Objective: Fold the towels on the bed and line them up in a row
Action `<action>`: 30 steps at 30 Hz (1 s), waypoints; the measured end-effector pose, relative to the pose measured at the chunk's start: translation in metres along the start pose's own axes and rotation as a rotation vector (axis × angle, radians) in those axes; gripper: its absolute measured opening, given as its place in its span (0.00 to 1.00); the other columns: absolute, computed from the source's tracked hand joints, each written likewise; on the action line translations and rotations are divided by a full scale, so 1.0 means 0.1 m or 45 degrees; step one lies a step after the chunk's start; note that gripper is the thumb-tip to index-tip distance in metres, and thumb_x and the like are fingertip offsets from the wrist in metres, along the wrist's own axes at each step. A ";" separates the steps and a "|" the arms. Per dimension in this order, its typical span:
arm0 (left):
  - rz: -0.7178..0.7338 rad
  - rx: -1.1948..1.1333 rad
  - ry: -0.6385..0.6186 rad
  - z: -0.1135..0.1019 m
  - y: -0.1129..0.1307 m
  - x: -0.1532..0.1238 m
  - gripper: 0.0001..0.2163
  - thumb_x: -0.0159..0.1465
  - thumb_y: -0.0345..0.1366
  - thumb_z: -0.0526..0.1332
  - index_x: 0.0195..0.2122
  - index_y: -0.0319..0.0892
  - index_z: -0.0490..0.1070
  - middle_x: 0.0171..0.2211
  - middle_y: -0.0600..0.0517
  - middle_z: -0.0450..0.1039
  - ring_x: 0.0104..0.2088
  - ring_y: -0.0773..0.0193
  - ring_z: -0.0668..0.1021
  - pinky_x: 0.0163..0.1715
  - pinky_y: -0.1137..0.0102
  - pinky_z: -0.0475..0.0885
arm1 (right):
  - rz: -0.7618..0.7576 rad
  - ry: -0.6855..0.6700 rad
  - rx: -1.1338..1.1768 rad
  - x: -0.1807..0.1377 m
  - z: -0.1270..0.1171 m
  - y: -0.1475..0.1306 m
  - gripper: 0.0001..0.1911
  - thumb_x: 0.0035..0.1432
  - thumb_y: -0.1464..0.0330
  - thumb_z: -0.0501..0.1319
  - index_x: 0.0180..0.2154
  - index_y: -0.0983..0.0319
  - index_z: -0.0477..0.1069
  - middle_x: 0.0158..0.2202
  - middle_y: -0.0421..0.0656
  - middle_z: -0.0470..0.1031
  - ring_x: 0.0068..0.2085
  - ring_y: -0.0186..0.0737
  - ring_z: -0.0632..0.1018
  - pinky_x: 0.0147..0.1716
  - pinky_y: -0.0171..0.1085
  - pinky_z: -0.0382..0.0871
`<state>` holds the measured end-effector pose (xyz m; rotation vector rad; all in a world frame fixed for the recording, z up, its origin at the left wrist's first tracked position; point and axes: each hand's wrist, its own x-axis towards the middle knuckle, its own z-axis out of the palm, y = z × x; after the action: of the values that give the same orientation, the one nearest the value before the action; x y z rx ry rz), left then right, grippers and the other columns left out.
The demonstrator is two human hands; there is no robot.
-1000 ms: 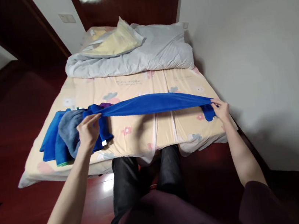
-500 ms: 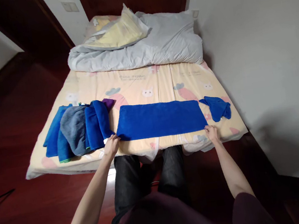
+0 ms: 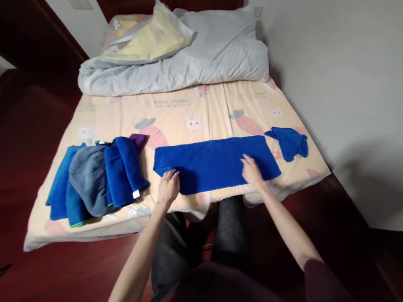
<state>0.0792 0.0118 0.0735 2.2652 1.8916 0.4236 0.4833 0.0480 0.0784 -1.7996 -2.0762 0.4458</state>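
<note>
A long blue towel (image 3: 210,162) lies flat on the bed (image 3: 181,111), spread out as a wide strip just inside the near edge of the mattress, right in front of the person. The left hand (image 3: 168,186) rests palm down on the towel's near left corner, fingers held close together and pointing toward the head of the bed, with nothing pinched between them. The right hand (image 3: 252,171) lies palm down on the near right part of the towel, a little in from its right end, fingers stretched forward and slightly apart, pressing on the cloth rather than gripping it. Just left of the towel sits a pile of towels (image 3: 95,181), several blue ones overlapping with a grey one on top and a purple tip showing at the far side; the pile and the flat towel are close but apart. Right of the towel, near the bed's right edge, lies a small crumpled blue cloth (image 3: 289,141). A rumpled grey duvet (image 3: 190,70) is bunched across the head of the bed with a pale yellow pillow (image 3: 150,40) on it. The bed stands against a white wall (image 3: 348,75) on a dark red floor (image 3: 37,294).
</note>
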 end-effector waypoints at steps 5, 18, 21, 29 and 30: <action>0.165 0.016 0.083 0.25 0.71 0.35 0.15 0.69 0.28 0.51 0.47 0.37 0.78 0.60 0.35 0.69 0.65 0.45 0.67 0.64 0.52 0.64 | -0.299 -0.132 0.229 0.39 0.91 -1.18 0.31 0.66 0.76 0.50 0.69 0.67 0.62 0.74 0.47 0.56 0.74 0.46 0.58 0.74 0.46 0.53; -0.060 -0.088 -0.182 0.31 -0.18 -0.40 0.16 0.71 0.36 0.54 0.57 0.44 0.74 0.56 0.41 0.71 0.55 0.51 0.74 0.58 0.57 0.71 | -0.465 -0.277 0.340 0.18 1.30 -1.13 0.25 0.73 0.71 0.47 0.65 0.68 0.68 0.71 0.50 0.63 0.73 0.43 0.60 0.74 0.47 0.51; -0.243 -0.100 -0.074 0.34 -0.03 -0.32 0.14 0.69 0.45 0.60 0.48 0.42 0.76 0.49 0.40 0.72 0.51 0.49 0.74 0.56 0.57 0.72 | -0.483 -0.248 0.323 0.07 1.33 -1.10 0.26 0.73 0.71 0.46 0.68 0.65 0.65 0.73 0.49 0.59 0.75 0.44 0.57 0.75 0.53 0.46; -0.480 -0.041 -0.022 0.40 0.02 -0.03 0.06 0.68 0.35 0.58 0.39 0.40 0.73 0.48 0.38 0.70 0.49 0.50 0.76 0.43 0.62 0.74 | -0.485 -0.203 0.209 -0.05 1.37 -1.09 0.26 0.74 0.70 0.46 0.70 0.62 0.62 0.73 0.46 0.57 0.75 0.43 0.56 0.75 0.52 0.45; -0.506 -0.036 -0.013 0.39 -0.05 -0.07 0.06 0.67 0.34 0.56 0.38 0.41 0.73 0.47 0.39 0.71 0.47 0.51 0.77 0.42 0.63 0.73 | -0.491 -0.196 0.198 -0.05 1.38 -1.09 0.27 0.74 0.70 0.46 0.70 0.61 0.62 0.73 0.45 0.57 0.75 0.43 0.56 0.75 0.52 0.45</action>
<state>0.0861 0.0085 0.0347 1.8027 2.2412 0.3736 0.3247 0.0272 0.0056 -1.2723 -2.3498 0.6293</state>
